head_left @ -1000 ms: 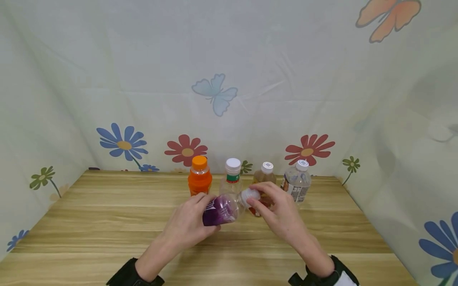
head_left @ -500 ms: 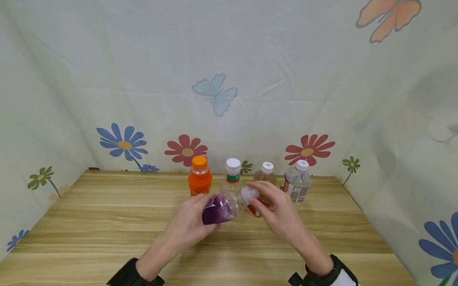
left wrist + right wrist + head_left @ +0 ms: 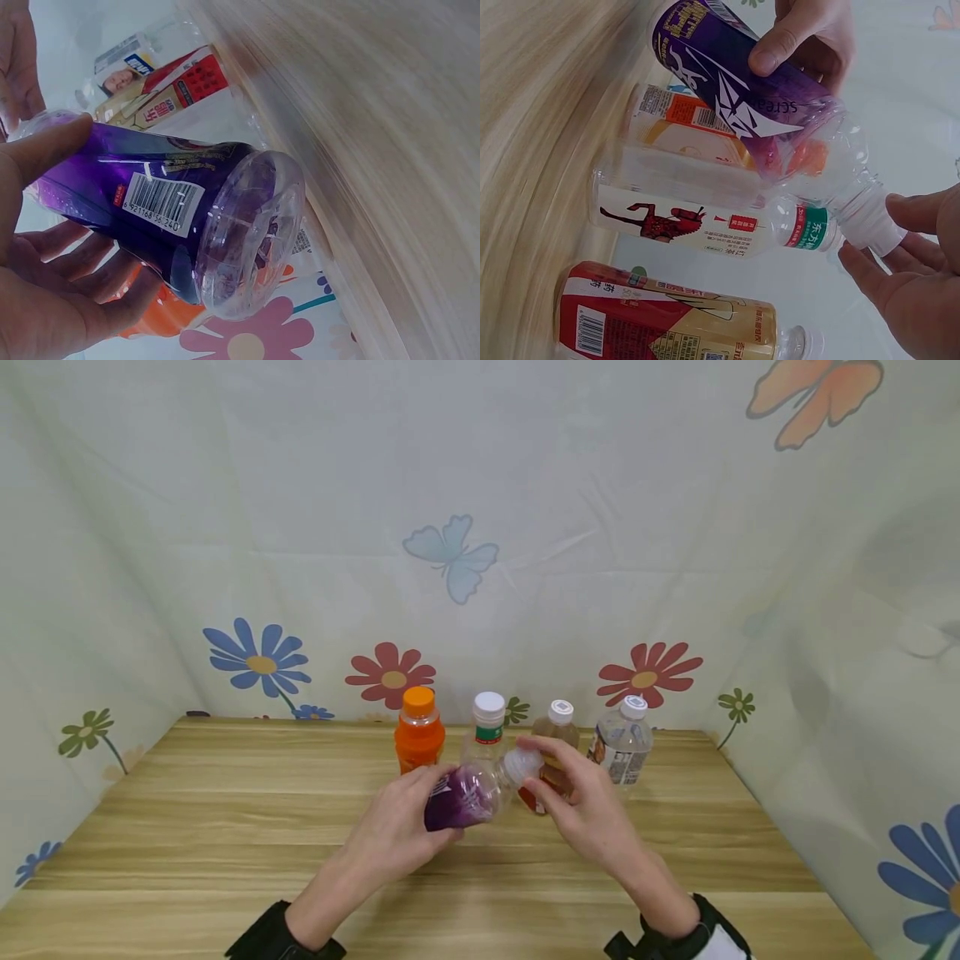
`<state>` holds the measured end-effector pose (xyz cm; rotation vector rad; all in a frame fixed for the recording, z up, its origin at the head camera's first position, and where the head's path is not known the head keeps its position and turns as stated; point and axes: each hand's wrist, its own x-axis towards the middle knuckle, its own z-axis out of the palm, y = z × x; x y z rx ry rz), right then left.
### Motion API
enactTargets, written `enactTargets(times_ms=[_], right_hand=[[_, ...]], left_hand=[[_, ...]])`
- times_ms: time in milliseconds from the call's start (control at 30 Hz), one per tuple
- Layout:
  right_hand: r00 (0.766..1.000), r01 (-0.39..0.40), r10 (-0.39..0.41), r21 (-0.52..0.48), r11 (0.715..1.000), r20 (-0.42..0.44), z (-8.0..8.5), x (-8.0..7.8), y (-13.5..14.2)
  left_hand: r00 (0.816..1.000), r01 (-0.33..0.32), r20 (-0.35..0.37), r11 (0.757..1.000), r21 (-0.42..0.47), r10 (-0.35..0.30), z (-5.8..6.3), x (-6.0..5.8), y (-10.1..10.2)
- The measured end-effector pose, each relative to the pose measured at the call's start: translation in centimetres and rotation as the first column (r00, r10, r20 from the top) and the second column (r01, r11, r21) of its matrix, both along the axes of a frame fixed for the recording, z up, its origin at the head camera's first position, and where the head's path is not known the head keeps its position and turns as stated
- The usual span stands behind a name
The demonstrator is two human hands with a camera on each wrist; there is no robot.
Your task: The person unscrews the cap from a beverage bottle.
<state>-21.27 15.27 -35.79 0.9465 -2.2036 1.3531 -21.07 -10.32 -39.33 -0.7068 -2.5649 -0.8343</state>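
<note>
My left hand grips a clear bottle with a purple label round its body. The bottle is tilted nearly flat above the table, with its neck toward the right. In the left wrist view its bottom and the barcode on the label show, and the thumb lies over the upper side. My right hand has thumb and fingers about the white bottle cap at the neck. The cap sits on the bottle mouth. Part of it is hidden by the fingers in the head view.
Behind the hands stand an orange-capped bottle, a clear bottle with a green neck band, a bottle of brownish look and a clear labelled bottle. They line the back of the wooden table, before a flowered curtain.
The right fingers have shifted slightly on the cap, showing more of it. The purple-labelled bottle and left hand stay almost in place.
</note>
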Motion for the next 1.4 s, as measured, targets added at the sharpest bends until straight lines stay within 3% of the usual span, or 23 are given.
enactTargets(times_ms=[200, 500, 700, 1033, 1400], right_hand=[[0.995, 0.001, 0.004, -0.043, 0.999, 0.103, 0.26, 0.21, 0.04], [0.977, 0.18, -0.184, 0.042, 0.983, 0.11, 0.14, 0.22, 0.16], [0.966, 0.21, -0.219, 0.076, 0.975, 0.139, 0.01, 0.25, 0.19], [0.981, 0.168, -0.176, 0.089, 0.982, 0.083, -0.02, 0.19, 0.2], [0.991, 0.083, -0.088, 0.057, 0.995, 0.103, 0.09, 0.14, 0.3]], left_hand=[[1.0, -0.003, 0.01, 1.0, -0.006, 0.003, 0.08, 0.11, 0.03], [0.999, -0.011, -0.044, 0.999, -0.039, 0.009, 0.05, 0.13, 0.08], [0.998, -0.013, -0.058, 0.999, -0.048, 0.01, 0.08, 0.14, 0.03], [0.998, -0.021, -0.062, 0.998, -0.059, 0.017, 0.15, 0.2, 0.07], [0.997, -0.029, -0.074, 0.997, -0.068, 0.024, 0.08, 0.17, 0.04]])
